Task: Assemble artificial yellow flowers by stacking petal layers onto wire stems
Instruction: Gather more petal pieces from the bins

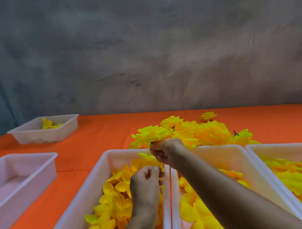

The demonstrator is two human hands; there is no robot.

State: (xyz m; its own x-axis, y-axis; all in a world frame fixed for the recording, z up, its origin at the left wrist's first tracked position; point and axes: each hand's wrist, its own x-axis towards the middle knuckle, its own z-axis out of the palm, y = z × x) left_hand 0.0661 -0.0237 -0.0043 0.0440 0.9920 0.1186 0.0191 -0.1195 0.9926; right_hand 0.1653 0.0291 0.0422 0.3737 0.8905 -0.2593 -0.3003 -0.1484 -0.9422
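Two hands work above the trays of yellow petals, and the right one holds a flower by its base.

The right hand (pixel 164 151) has its fingers curled around the underside of a yellow flower (pixel 149 135), which is lifted over the far rim of the middle-left tray (pixel 90 182). The left hand (pixel 147 180) is lower, above the loose petals (pixel 109 212) in that tray, with fingers curled inward and thumb against them (whether it pinches a petal or nothing, I cannot tell). Behind the trays a pile of finished flowers (pixel 206 132) lies on the orange cloth (pixel 96 140). Two more petal trays (pixel 234 159) stand at the right, an empty tray (pixel 19 170) at the left, and a small tray (pixel 49 135) far left.
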